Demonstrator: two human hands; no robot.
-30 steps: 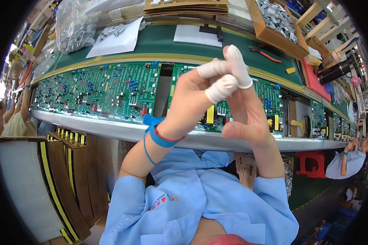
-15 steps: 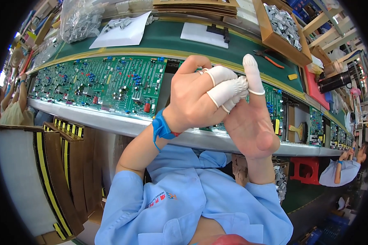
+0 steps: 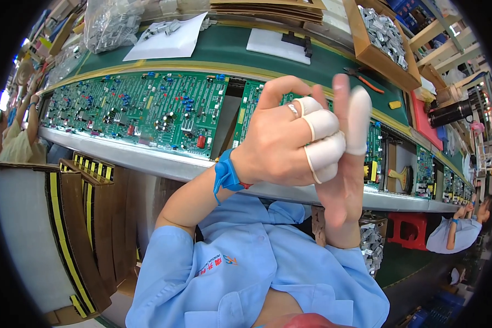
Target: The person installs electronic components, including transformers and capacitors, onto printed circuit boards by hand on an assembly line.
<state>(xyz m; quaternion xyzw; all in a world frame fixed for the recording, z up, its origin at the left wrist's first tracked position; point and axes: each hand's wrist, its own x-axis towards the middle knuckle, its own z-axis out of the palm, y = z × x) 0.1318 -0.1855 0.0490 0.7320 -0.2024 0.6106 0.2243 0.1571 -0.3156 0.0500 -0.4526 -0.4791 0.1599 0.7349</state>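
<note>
My left hand (image 3: 276,145) is curled closed in front of my right palm, white finger cots (image 3: 325,153) covering several of its fingers. Whatever lies inside its grip is hidden. A blue wrist strap (image 3: 227,174) circles the left wrist. Behind it, my right hand (image 3: 341,191) is upright and slightly blurred. Its visible fingers are stretched upward, one wearing a white finger cot (image 3: 359,121); the rest are covered by the left hand. Both hands are raised over a row of green circuit boards (image 3: 142,106) fitted with small components.
A metal rail (image 3: 120,148) borders the boards' near side. On the green bench beyond are a white foam pad (image 3: 273,46), orange-handled pliers (image 3: 369,83) and a carton of metal parts (image 3: 361,46). Cardboard partitions (image 3: 93,229) stand at lower left. A co-worker (image 3: 456,232) is at far right.
My left hand has moved right and slightly down, its fingers curling tighter against the right hand. My right hand has turned more edge-on, and another of its fingers now shows upright.
</note>
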